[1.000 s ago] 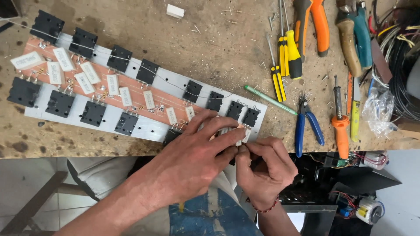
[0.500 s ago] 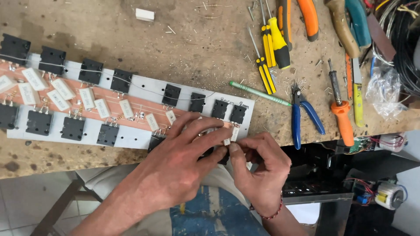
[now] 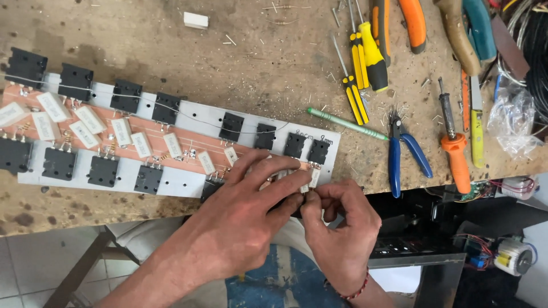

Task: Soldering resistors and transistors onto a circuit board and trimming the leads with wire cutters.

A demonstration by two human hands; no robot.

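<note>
Scarred workbench (image 3: pixel 171 34); both hands (image 3: pixel 302 199) pinch a white resistor (image 3: pixel 314 178) at the board's (image 3: pixel 188 183) end

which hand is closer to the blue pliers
Right. The right hand sits at the bench edge just left of and below the blue pliers; the left hand lies farther left, over the end of the board.

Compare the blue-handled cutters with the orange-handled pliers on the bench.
The blue cutters lie fully in view with handles spread apart; the orange pliers run off the top edge, only the handles showing. The cutters lie nearer the bench's front edge, the pliers farther back. Both lie untouched, right of the hands.
</note>
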